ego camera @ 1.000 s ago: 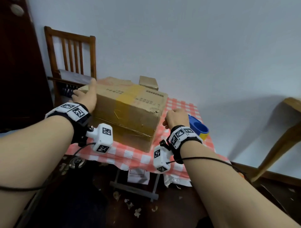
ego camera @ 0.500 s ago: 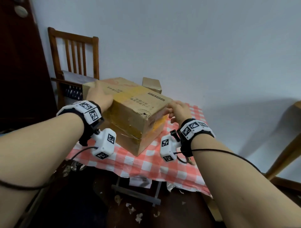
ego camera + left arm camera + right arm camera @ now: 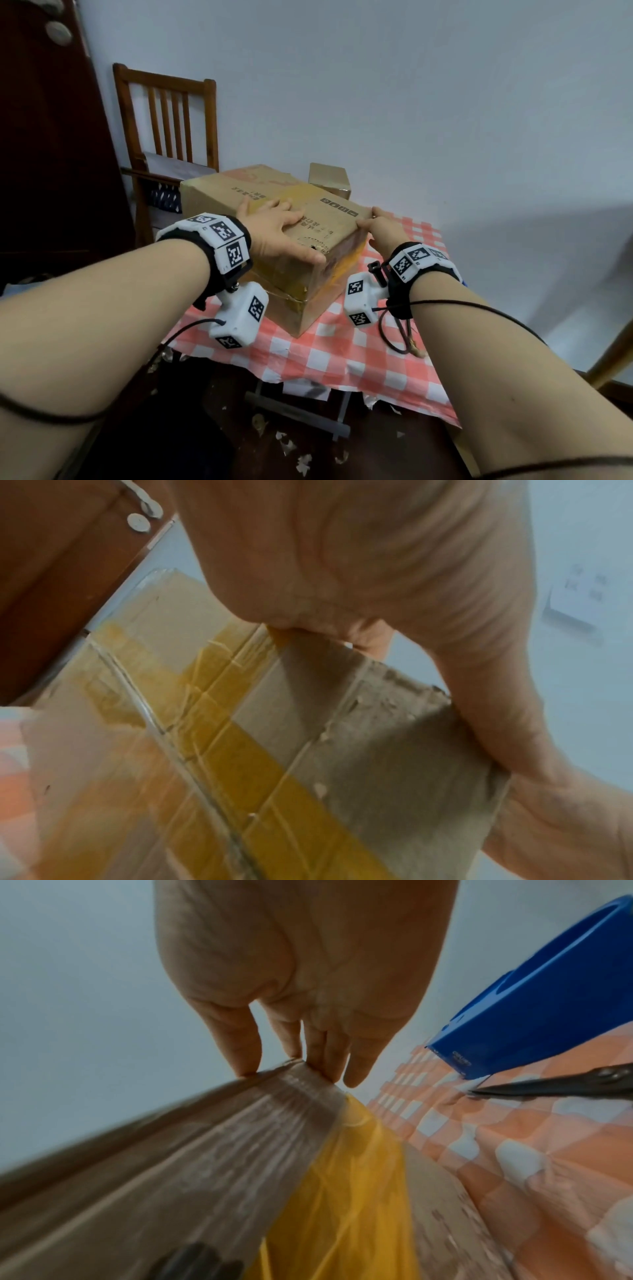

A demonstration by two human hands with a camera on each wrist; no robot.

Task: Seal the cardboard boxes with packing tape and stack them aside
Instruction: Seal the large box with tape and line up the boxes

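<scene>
A large cardboard box (image 3: pixel 239 186) with yellow tape (image 3: pixel 257 750) over its seams sits at an angle on the red-checked table (image 3: pixel 342 356). My left hand (image 3: pixel 277 229) lies flat on its top near the front corner, fingers spread and thumb along the near edge. My right hand (image 3: pixel 380 229) is at the box's right corner. In the right wrist view its straight fingertips (image 3: pixel 246 1066) touch the top edge of the box (image 3: pixel 171 1150). A blue tape dispenser (image 3: pixel 534 1001) stands on the table to the right of that hand.
A small cardboard box (image 3: pixel 329 180) stands behind the large one by the wall. Black scissors (image 3: pixel 565 1085) lie by the dispenser. A wooden chair (image 3: pixel 168 113) is at the table's back left, with a dark door (image 3: pixel 41 154) beyond it. Paper scraps litter the floor.
The box has turned so one corner points at me. My left hand came from its far left end to the top near the front corner. My right hand rose from the table to the right corner.
</scene>
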